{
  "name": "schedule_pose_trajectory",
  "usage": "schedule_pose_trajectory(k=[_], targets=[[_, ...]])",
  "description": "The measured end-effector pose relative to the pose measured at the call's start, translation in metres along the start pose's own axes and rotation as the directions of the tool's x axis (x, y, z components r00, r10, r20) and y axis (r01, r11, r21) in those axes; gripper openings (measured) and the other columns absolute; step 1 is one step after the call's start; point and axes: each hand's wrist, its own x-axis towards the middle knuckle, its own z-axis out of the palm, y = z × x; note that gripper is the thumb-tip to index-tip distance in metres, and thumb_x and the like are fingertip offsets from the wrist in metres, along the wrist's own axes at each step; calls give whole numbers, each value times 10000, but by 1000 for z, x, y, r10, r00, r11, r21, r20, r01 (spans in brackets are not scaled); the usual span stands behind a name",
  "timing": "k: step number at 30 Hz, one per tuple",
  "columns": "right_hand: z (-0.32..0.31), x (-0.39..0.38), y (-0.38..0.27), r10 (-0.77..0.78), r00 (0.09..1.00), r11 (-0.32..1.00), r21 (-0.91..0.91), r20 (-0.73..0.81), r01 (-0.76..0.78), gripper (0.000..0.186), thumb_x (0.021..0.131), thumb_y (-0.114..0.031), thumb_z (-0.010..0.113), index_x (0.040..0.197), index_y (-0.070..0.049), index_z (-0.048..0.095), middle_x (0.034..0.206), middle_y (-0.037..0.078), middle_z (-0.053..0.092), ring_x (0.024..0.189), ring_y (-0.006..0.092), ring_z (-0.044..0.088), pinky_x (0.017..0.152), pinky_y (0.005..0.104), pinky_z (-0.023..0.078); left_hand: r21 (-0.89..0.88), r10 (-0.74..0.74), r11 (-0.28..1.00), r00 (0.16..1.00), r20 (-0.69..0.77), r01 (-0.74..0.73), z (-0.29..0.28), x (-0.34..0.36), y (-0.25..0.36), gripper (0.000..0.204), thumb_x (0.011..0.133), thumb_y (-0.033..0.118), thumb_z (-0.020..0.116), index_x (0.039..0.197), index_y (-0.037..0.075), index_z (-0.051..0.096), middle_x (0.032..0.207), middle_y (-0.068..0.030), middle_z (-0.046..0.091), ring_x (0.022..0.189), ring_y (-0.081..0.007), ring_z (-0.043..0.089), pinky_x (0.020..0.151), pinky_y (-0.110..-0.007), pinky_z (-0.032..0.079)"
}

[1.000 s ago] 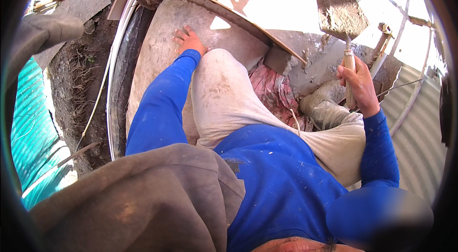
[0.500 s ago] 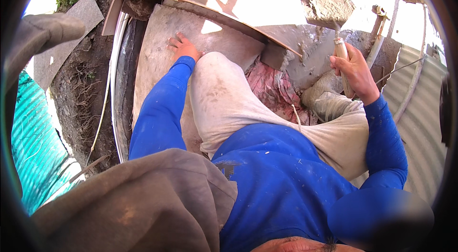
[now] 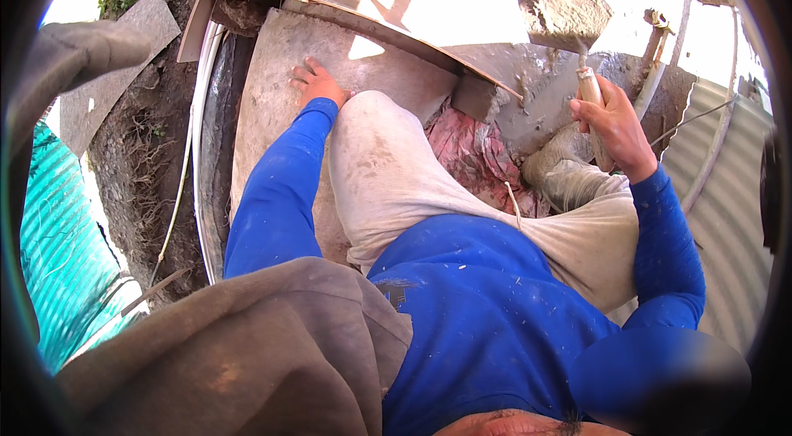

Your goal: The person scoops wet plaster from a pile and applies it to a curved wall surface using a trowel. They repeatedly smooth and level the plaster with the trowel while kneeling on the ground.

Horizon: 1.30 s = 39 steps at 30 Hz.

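Observation:
My left hand [image 3: 322, 84] rests with fingers spread on a dusty grey slab [image 3: 276, 127], beside my left knee in stained pale trousers. My right hand [image 3: 616, 127] grips the wooden handle of a trowel [image 3: 558, 7], whose blade, coated in grey mortar, points away from me over a brightly sunlit surface. Between slab and trowel runs a thin wooden strip [image 3: 371, 21], with wet grey mortar [image 3: 532, 73] around its right end. A crumpled pink sack [image 3: 472, 151] lies below that end.
At the left are dark soil [image 3: 132, 180] with roots, long white pipes [image 3: 200, 147], a loose board [image 3: 124, 65] and teal corrugated sheet [image 3: 62, 246]. Grey corrugated sheet [image 3: 714, 254] stands at the right, with bars and a pipe [image 3: 648, 89] above it.
Since a second ago the view has turned slightly, shifting the scene in the frame. Both hands keep their places, the right still holding the trowel. The last half second shows almost no movement.

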Motion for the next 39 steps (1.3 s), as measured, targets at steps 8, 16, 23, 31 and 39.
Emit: schedule_pose_trajectory(k=[8,16,23,31,39], targets=[[-3,3,3,19,1000,999,-32,20,-18,275,969,-253,713,1070,-37,576,853,7,586,706,84,556,655,264,482,-1,-2,1000,1000,-17,2,-3,-4,4,1419,738,486,947,1678,54,-24,1704,-358,17,1575,-552,118,1164,-652,420],[0,3,-3,8,1000,1000,-16,5,-8,270,921,-247,734,972,-34,575,816,8,586,707,99,563,656,294,492,14,-9,1000,1000,-14,10,-6,-6,5,1423,723,480,958,1678,53,-7,1700,-363,38,1572,-556,129,1167,-641,421],[0,3,-2,5,1000,1000,2,5,-5,282,927,-251,742,992,-28,583,821,2,580,715,95,565,657,293,494,-16,-8,1000,1000,-5,7,-6,-6,3,1441,722,459,963,1677,62,-40,1708,-351,15,1578,-544,118,1173,-645,410],[-2,5,2,-26,1000,1000,-4,15,26,354,919,-277,765,1067,4,609,831,12,591,741,105,553,671,313,500,8,-16,1000,1000,3,16,-8,-6,6,1453,715,476,961,1677,47,-40,1709,-352,17,1576,-546,122,1171,-621,431],[-2,4,-6,-119,993,944,-309,7,116,402,875,-279,786,999,61,611,799,233,630,705,365,574,717,459,495,30,4,1000,1000,-4,-4,-1,-1,1,1481,694,492,968,1673,34,-45,1703,-362,10,1567,-561,131,1179,-585,439]])
